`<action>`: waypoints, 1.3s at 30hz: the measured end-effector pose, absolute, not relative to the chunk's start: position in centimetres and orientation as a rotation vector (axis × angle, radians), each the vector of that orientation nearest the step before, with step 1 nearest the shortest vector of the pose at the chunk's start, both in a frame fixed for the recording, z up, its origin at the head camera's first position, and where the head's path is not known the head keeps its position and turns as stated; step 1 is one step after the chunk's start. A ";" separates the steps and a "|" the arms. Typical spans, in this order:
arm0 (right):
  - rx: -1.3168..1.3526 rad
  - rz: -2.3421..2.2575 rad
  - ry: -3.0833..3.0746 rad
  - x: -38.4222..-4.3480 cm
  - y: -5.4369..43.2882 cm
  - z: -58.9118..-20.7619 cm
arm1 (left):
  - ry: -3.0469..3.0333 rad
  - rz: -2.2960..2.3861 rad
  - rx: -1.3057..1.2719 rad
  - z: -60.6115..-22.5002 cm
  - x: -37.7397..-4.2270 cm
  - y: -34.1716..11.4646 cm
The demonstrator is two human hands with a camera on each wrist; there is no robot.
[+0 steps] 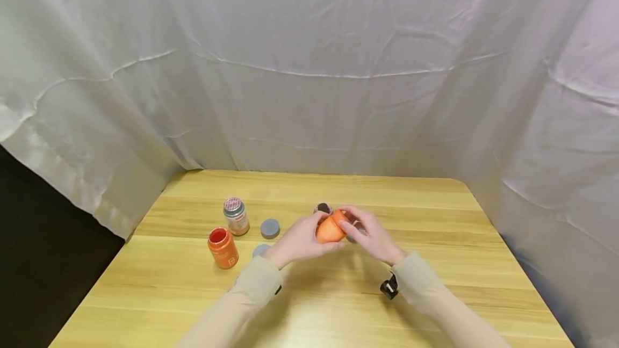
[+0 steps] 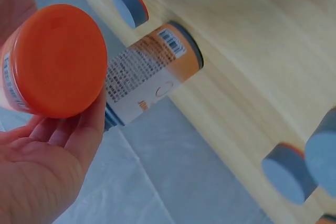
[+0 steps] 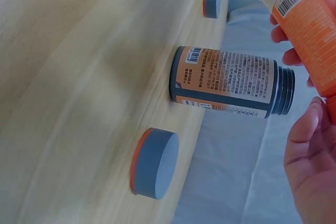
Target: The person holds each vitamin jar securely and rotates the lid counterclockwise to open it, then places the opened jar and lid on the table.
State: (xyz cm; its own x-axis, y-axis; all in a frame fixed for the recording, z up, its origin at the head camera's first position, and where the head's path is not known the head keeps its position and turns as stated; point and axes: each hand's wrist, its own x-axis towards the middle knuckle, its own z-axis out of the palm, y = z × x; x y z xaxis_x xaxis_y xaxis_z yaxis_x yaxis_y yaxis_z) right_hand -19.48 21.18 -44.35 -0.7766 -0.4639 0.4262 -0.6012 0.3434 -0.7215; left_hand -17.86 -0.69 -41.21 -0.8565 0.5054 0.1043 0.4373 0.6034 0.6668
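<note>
Over the middle of the table, my left hand (image 1: 304,238) grips the body of an orange bottle (image 1: 331,230), which is tilted with its neck toward the right. My right hand (image 1: 369,232) pinches the bottle at its neck end, thumb against the orange neck in the right wrist view. The smooth orange base (image 2: 60,61) faces the left wrist camera. Just behind the hands, a dark grey bottle (image 3: 228,82) with an orange and white label stands upright without a lid; its threaded neck shows. A grey lid (image 3: 157,163) lies beside it, mostly hidden by my right hand in the head view.
To the left stand an uncapped orange bottle (image 1: 223,249) and a grey bottle (image 1: 236,217) with a patterned seal on top. Two more grey lids lie between them and my left hand, one farther back (image 1: 270,228) and one partly behind the wrist (image 1: 260,250). A grey curtain (image 1: 319,117) hangs behind the table.
</note>
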 end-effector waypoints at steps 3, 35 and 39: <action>1.068 1.357 -2.407 -19.2 20.9 -44.4 | 2.659 1.137 0.770 -41.6 -17.8 -0.8; 0.726 1.313 -2.555 -16.9 19.2 -44.0 | 3.033 1.006 0.833 -44.7 -15.3 -1.4; 0.600 1.315 -2.610 -16.8 18.6 -43.8 | 3.123 0.945 0.831 -44.9 -15.2 -1.5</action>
